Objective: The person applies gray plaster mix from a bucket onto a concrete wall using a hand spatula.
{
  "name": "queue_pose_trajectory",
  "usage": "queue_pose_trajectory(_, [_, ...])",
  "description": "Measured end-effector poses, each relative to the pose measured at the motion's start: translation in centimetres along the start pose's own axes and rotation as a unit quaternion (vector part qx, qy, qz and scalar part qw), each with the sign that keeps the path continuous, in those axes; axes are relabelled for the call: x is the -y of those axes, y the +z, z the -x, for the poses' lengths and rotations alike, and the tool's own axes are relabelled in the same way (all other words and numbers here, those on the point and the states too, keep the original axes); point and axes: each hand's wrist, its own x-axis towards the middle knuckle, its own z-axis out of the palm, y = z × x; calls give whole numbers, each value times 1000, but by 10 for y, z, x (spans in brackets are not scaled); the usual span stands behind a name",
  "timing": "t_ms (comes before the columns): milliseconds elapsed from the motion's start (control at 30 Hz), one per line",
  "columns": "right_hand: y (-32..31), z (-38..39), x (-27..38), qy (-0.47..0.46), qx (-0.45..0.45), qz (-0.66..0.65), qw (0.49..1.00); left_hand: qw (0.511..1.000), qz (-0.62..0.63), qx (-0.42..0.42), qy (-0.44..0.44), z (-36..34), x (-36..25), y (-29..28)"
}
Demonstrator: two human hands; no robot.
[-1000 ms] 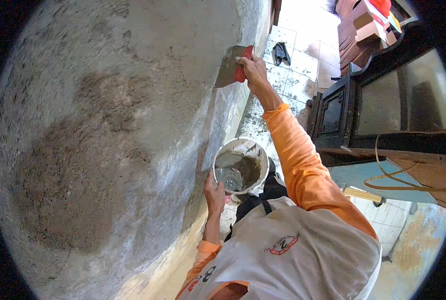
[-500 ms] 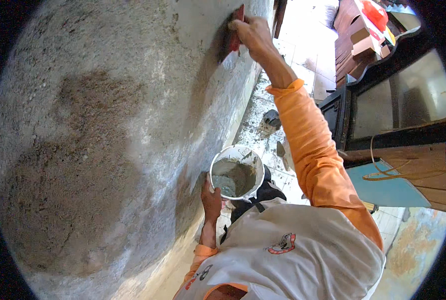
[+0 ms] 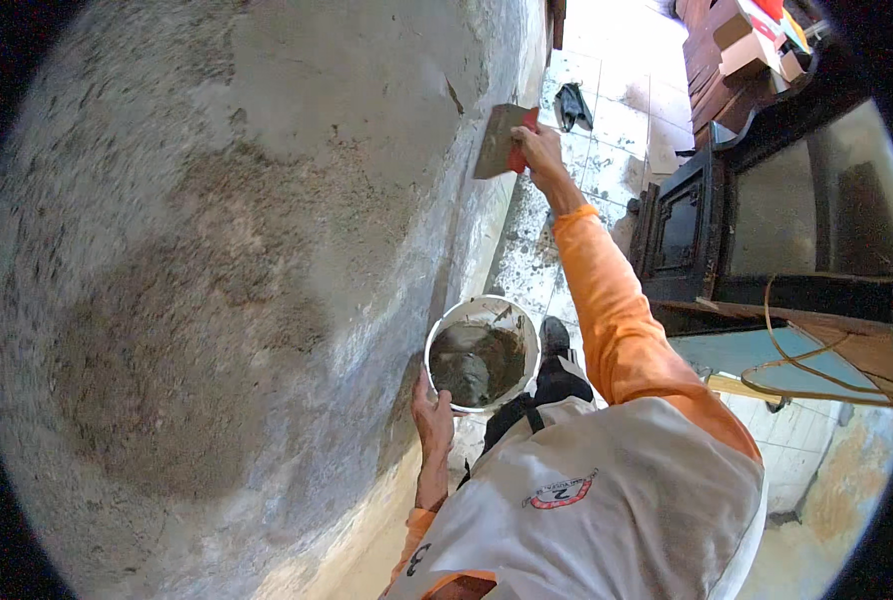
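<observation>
My right hand (image 3: pixel 544 160) is closed round the red handle of a wide-bladed putty knife (image 3: pixel 496 143). Its flat blade faces me beside the wall; whether it touches the surface, I cannot tell. My left hand (image 3: pixel 435 420) grips the near left rim of a white bucket (image 3: pixel 533 372), the thumb at its edge. Wet grey mortar (image 3: pixel 475 365) lies inside the bucket, and smears cling to its inner wall. To my left rises the rough wall (image 3: pixel 297 400), with smooth grey mortar (image 3: pixel 337 80) spread over its upper part and a darker coarse patch (image 3: pixel 157 370) lower down.
White floor tiles (image 3: pixel 622 130) spattered with mortar run along the wall, with a black bag-like thing (image 3: pixel 573 107) on them. On the right stand a dark glass-fronted cabinet (image 3: pixel 807 200) and a light blue board (image 3: pixel 737 350). An open cardboard box (image 3: pixel 749 45) lies beyond.
My right hand has drawn the putty knife off the upper wall, back and to the right, its blade now turned toward me. The bucket stays in my left hand, and the view has shifted.
</observation>
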Motion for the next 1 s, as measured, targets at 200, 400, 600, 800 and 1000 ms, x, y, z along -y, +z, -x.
queue_pose_trajectory(200, [64, -12, 57, 21, 72, -19, 997, 999, 22, -31, -10, 7, 6, 5])
queue_pose_trajectory(400, [88, 11, 110, -34, 111, 14, 993, 998, 47, -44, -9, 11, -5, 10])
queue_pose_trajectory(600, [122, 89, 203, -105, 152, 9, 983, 995, -30, -77, 58, -2, 56, 5])
queue_pose_trajectory(800, [109, 133, 240, -150, 157, -12, 976, 999, 22, -18, 16, 14, 2, -1])
queue_pose_trajectory(1000, [34, 115, 211, -21, 150, -162, 975, 995, 13, -41, 89, 11, 27, -5])
